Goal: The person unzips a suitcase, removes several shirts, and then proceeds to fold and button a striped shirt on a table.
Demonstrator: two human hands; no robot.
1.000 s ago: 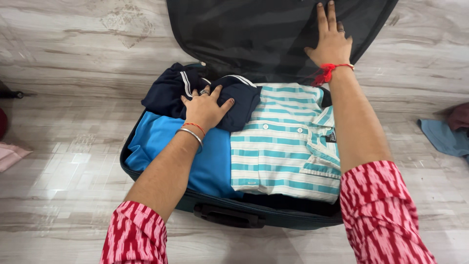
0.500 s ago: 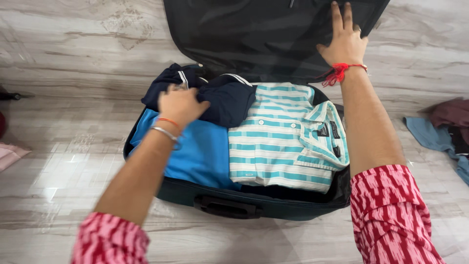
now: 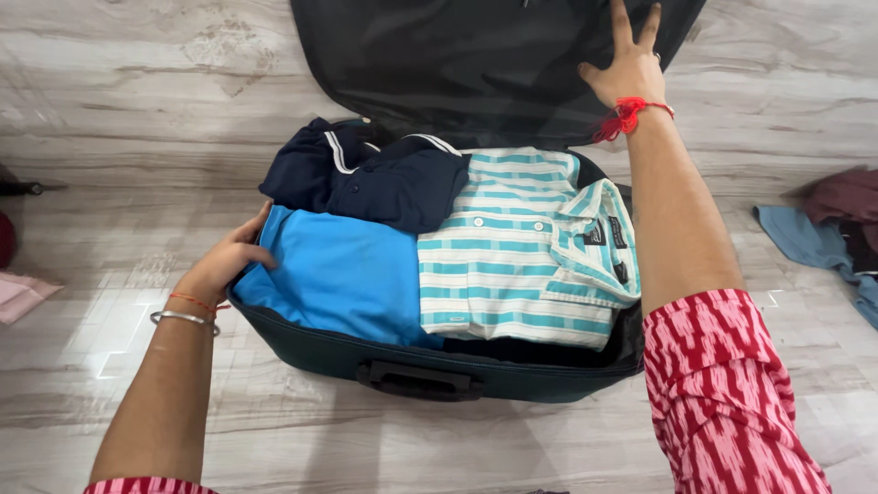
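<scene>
Left hand (image 3: 222, 265): our fingers curl loosely at the suitcase's (image 3: 302, 343) left edge, beside the blue shirt (image 3: 343, 274), gripping nothing.
Right hand (image 3: 625, 69): fingers spread flat on the raised lid (image 3: 457, 64).
Advice: we'd tuck edges inside before lowering.

Floor (image 3: 110, 110): pale grey wood-grain tiling, glossy, window glare seen at the lower left. An open dark teal suitcase (image 3: 512, 380) is laid flat on it at centre, handle side nearest the camera, lid (image 3: 457, 64) raised at the far side. A blue garment (image 3: 805, 242) with a maroon one (image 3: 846, 194) on it is heaped on the floor at the right edge. A pink cloth (image 3: 20, 297) is seen at the left edge, a dark red item just above it, cut off
</scene>
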